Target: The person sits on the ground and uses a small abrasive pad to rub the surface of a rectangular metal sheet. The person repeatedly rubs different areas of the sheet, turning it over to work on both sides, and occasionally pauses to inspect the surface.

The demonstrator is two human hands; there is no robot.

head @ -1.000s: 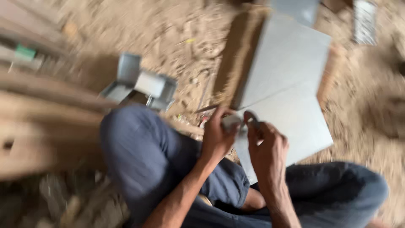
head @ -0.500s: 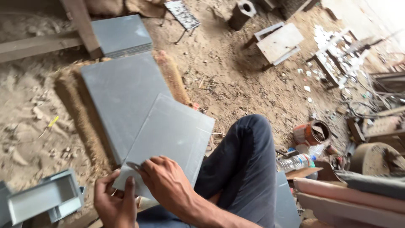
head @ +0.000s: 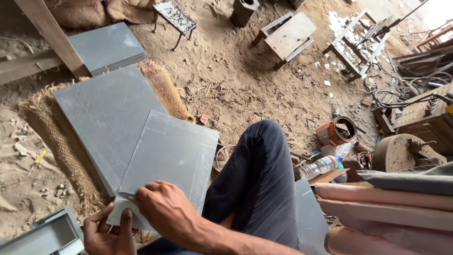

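Grey metal sheet [head: 170,156], flat, thin and lightly scratched, lies tilted over a stack of grey sheets [head: 106,113] on burlap [head: 61,141]. Its near corner sits under both hands: the right hand [head: 165,210] presses down with curled fingers, while the left hand [head: 111,231] pinches the edge. Two hands, one loose sheet.

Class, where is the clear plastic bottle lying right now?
In the head view, the plastic bottle lies on its side on the sandy floor, right of the person's raised knee, just below the rusty orange can.
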